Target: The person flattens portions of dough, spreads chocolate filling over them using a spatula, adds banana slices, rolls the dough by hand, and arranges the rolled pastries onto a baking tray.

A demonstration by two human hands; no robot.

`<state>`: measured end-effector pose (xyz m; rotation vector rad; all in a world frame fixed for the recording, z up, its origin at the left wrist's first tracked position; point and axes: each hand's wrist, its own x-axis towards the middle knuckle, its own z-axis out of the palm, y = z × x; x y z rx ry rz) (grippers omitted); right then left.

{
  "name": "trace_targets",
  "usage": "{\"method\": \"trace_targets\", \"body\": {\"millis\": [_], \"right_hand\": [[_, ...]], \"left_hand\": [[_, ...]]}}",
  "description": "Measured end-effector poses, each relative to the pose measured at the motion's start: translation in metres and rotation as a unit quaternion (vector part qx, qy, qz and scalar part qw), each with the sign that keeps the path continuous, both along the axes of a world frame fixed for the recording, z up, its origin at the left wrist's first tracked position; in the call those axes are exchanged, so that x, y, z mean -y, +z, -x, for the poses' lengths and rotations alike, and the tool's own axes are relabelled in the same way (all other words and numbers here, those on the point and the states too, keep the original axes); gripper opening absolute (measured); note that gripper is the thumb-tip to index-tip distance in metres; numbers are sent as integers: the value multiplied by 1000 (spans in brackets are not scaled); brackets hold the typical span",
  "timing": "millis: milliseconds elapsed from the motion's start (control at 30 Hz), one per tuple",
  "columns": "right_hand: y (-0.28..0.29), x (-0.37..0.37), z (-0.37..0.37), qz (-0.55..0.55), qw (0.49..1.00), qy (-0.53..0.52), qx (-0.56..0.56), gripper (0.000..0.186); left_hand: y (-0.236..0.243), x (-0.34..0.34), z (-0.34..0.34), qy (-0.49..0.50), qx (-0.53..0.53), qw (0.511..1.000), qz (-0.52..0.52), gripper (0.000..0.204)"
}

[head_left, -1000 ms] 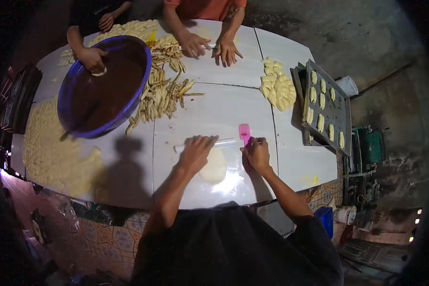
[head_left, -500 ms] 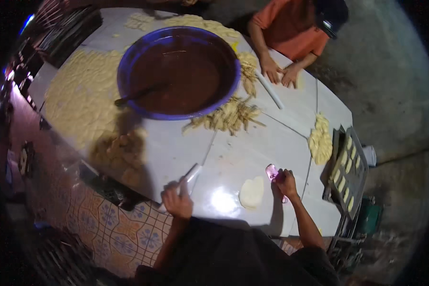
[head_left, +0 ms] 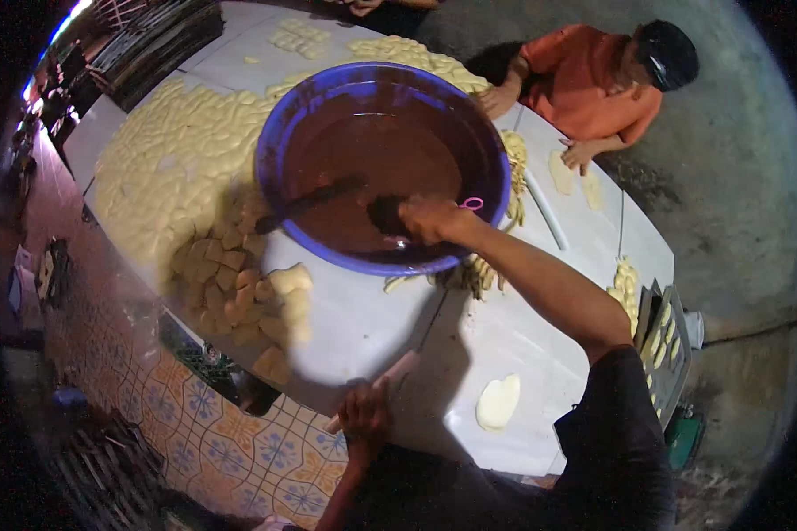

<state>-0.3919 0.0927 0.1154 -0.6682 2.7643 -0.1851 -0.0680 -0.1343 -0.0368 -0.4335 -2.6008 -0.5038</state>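
Note:
My right hand [head_left: 427,219] reaches into the big blue tub [head_left: 376,264] of brown filling [head_left: 328,133], fingers closed round a pink utensil with a looped handle end [head_left: 472,203]. Its working end sits at the filling and is mostly hidden. A dark-handled paddle [head_left: 314,202] leans in the tub's left side. My left hand [head_left: 365,413] grips a pale rolling pin [head_left: 398,370] at the table's near edge. On the white table, to the right of the pin, lies a flat heart-shaped piece of dough [head_left: 498,402].
Many dough pieces [head_left: 160,150] cover the table's left. Dough strips [head_left: 515,159] lie beside the tub. Across, a person in an orange shirt [head_left: 584,80] handles flat dough by another rolling pin [head_left: 547,211]. Right of the table stands a baking tray [head_left: 677,354] with shaped dough.
My right hand has moved from beside the flat dough, up and left into the tub with the pink utensil. The left hand still holds the rolling pin. The other person's hands have moved apart.

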Motion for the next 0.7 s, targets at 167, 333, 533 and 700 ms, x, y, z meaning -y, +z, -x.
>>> {"method": "trace_targets", "body": {"millis": [167, 333, 533, 700], "right_hand": [[29, 25, 8, 23, 984, 129, 125, 16], [78, 13, 2, 85, 959, 203, 180, 16], [120, -62, -41, 173, 899, 12, 402, 20], [112, -143, -149, 253, 854, -37, 454, 23]], "left_hand": [[10, 7, -6, 14, 27, 999, -8, 42], [-9, 5, -2, 34, -38, 998, -22, 32], [13, 0, 0, 15, 12, 999, -36, 27], [16, -3, 5, 47, -55, 997, -26, 31]]}}
